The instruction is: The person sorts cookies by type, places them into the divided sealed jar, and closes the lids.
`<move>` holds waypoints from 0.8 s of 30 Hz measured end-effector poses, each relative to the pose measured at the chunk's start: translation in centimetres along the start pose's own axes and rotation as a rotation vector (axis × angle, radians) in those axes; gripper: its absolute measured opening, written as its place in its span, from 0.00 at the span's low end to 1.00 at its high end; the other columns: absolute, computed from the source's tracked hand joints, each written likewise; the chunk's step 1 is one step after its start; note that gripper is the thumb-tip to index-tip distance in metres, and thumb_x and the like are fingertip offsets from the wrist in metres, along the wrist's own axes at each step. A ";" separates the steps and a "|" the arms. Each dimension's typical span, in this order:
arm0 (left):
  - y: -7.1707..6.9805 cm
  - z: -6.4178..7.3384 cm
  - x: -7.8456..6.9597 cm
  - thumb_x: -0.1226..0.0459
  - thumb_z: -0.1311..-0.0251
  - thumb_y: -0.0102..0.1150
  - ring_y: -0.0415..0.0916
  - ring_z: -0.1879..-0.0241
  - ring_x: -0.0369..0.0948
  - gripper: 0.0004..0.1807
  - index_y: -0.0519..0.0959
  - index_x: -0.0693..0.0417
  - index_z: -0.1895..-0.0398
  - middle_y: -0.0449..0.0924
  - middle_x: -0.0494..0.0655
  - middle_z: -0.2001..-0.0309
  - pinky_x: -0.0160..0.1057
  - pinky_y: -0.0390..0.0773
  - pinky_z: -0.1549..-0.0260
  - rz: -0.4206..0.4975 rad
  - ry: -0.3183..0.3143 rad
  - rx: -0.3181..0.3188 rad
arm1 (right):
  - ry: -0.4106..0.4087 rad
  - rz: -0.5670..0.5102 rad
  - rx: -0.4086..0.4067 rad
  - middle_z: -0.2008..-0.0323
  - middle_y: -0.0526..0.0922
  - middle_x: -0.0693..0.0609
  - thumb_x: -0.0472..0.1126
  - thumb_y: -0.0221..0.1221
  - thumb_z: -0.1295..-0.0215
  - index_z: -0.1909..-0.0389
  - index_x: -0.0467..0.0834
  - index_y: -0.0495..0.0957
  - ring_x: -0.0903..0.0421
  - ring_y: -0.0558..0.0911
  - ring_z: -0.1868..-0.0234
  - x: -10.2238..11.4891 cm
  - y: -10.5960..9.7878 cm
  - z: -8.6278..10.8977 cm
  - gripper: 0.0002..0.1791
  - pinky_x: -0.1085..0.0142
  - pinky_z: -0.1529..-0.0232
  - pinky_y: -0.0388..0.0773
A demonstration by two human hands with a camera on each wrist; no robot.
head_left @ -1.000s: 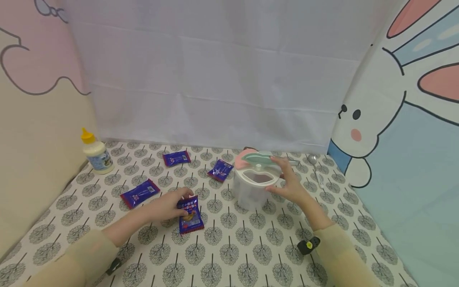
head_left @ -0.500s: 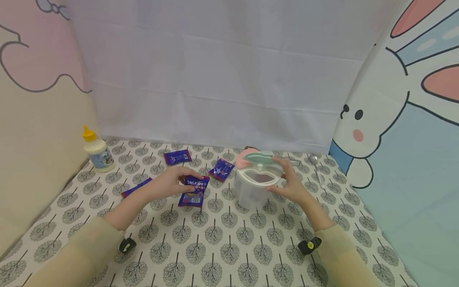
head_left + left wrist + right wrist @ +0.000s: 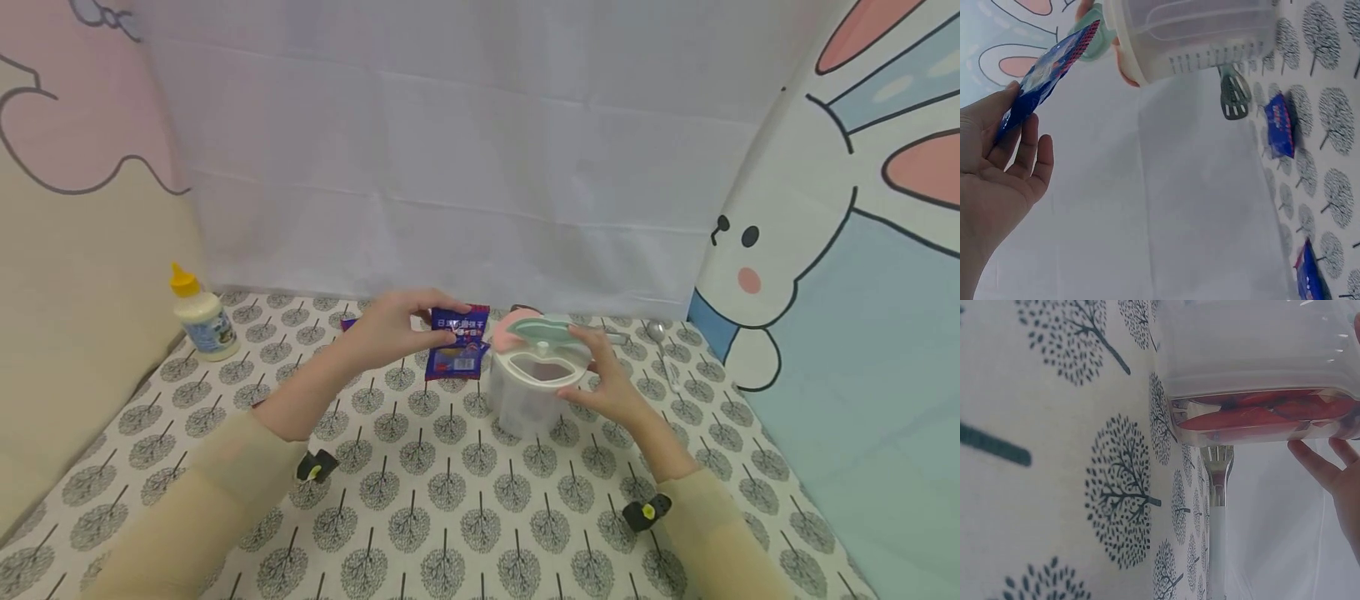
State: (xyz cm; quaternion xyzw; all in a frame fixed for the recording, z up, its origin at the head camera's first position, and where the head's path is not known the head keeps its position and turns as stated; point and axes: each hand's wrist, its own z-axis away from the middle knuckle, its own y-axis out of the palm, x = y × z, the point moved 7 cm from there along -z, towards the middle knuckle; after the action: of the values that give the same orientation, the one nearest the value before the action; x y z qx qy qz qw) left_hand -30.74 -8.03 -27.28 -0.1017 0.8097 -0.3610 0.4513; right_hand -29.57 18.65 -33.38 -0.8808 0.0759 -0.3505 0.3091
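My left hand [image 3: 405, 329] pinches a blue snack packet [image 3: 457, 342] above the table, just left of a translucent container [image 3: 528, 408]. In the left wrist view, the packet [image 3: 1047, 78] is tilted between thumb and fingers. The container has a pink, white and green lid, with its green flap [image 3: 543, 332] raised over an opening. My right hand [image 3: 611, 385] grips the container's right side, fingers at the flap and thumb near the front rim. Red things [image 3: 1260, 415] show through the container's bottom in the right wrist view.
A glue-like bottle [image 3: 204, 321] with a yellow cap stands far left. A metal spoon [image 3: 662, 350] lies right of the container. Behind the container is a dark slotted turner [image 3: 1233, 94]. Other blue packets [image 3: 1280, 125] lie on the tree-patterned cloth [image 3: 480, 517], partly hidden by my left arm.
My left hand has lifted the snack packet off the cloth and carried it up and right, close to the container. My right hand has stayed in place on the container.
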 end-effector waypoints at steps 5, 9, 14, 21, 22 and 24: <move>1.1 -2.3 -2.4 0.62 0.47 0.67 0.77 0.62 0.37 0.22 0.79 0.43 0.47 0.81 0.42 0.50 0.38 0.80 0.60 0.045 0.117 -0.053 | 0.001 0.009 -0.002 0.46 0.60 0.30 0.24 0.70 0.67 0.37 0.34 0.54 0.56 0.68 0.46 0.1 0.0 -0.1 0.51 0.49 0.52 0.80; 2.7 -4.1 -3.7 0.63 0.47 0.67 0.77 0.62 0.35 0.21 0.79 0.47 0.47 0.81 0.43 0.49 0.36 0.80 0.58 0.079 0.243 -0.098 | 0.019 -0.001 -0.001 0.46 0.59 0.30 0.25 0.69 0.65 0.36 0.34 0.54 0.51 0.68 0.46 0.1 0.0 -0.1 0.51 0.45 0.53 0.79; 4.9 -5.5 -4.5 0.65 0.48 0.68 0.78 0.61 0.35 0.19 0.81 0.51 0.50 0.82 0.45 0.52 0.33 0.80 0.57 0.155 0.377 -0.109 | 0.031 -0.014 0.012 0.45 0.59 0.31 0.25 0.69 0.63 0.35 0.34 0.53 0.48 0.67 0.44 0.1 0.1 -0.1 0.50 0.42 0.53 0.77; 7.6 -5.9 -3.7 0.67 0.50 0.68 0.78 0.52 0.37 0.18 0.82 0.51 0.53 0.82 0.46 0.51 0.31 0.78 0.51 0.199 0.389 -0.031 | 0.052 0.005 0.030 0.42 0.58 0.34 0.25 0.69 0.61 0.35 0.34 0.53 0.43 0.63 0.41 -0.1 0.2 -0.1 0.49 0.42 0.51 0.77; 7.8 -5.8 -3.6 0.67 0.50 0.68 0.78 0.51 0.37 0.18 0.82 0.51 0.53 0.82 0.46 0.51 0.31 0.77 0.51 0.193 0.378 -0.022 | 0.056 0.007 0.032 0.42 0.57 0.34 0.25 0.69 0.60 0.35 0.34 0.53 0.42 0.63 0.41 -0.1 0.2 0.0 0.49 0.42 0.51 0.76; 8.2 -5.7 -3.1 0.65 0.49 0.68 0.77 0.49 0.37 0.18 0.82 0.49 0.52 0.81 0.44 0.49 0.32 0.76 0.48 0.187 0.340 -0.006 | 0.047 0.007 0.033 0.42 0.57 0.32 0.25 0.69 0.60 0.36 0.34 0.53 0.40 0.63 0.41 -0.1 0.2 0.0 0.49 0.42 0.51 0.76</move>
State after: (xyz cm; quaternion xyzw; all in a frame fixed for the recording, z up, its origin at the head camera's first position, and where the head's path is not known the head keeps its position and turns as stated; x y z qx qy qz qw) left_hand -32.24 2.21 -28.83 0.0351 0.8814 -0.3269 0.3391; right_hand -29.64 18.55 -33.56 -0.8669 0.0806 -0.3712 0.3228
